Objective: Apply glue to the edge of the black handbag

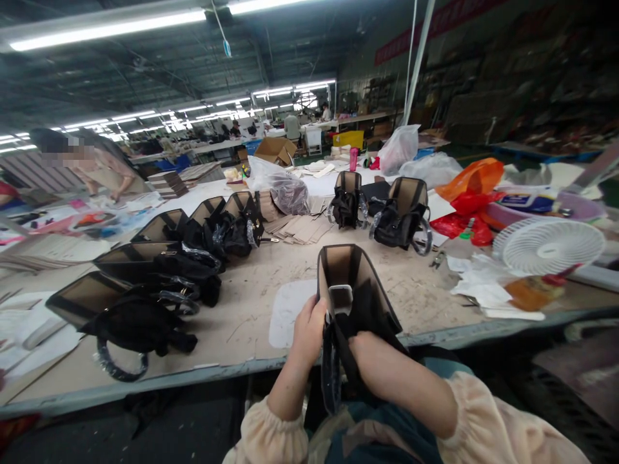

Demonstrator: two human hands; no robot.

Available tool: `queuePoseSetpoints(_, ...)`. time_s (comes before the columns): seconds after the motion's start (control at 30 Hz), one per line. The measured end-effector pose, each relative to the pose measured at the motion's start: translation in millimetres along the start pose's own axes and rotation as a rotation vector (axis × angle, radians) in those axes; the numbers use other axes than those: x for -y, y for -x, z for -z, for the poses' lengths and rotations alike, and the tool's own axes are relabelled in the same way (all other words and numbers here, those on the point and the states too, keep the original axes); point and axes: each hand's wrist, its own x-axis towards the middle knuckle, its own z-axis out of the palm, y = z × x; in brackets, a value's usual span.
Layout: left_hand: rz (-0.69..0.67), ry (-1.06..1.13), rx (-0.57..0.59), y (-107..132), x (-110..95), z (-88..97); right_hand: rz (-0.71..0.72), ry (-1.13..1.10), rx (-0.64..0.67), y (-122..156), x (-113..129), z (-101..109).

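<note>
In front of me at the table edge stands an unfinished black handbag (378,298), its stiff beige inside facing up. My left hand (309,327) is closed on the bag's left wall, thumb near the rim. My right hand (370,353) reaches down into the black cloth at the bag's near side, and its fingers are hidden there. A plastic-wrapped handle (331,370) hangs from the bag below my left hand. A pale rectangular frame shape (341,298) shows on the inside wall. Under the bag's left side lies a white sheet (285,314).
Several similar black bags (140,316) lie to the left, and two more (401,216) stand behind. Beige boards (302,229) are spread mid-table. At right are a white fan (549,246), an amber bottle (536,291) and a purple basin (580,209). A co-worker (109,171) stands far left.
</note>
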Motion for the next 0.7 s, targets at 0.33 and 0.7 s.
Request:
queuePoseSetpoints(0.33, -0.026, -0.02, -0.001, -2, 5, 0.0, -0.108, -0.011, -0.227, 36, 1, 31)
queuePoseSetpoints(0.7, -0.054, 0.012, 0.02, 3, 6, -5.7, -0.381, 0.239, -0.112, -33, -32, -21)
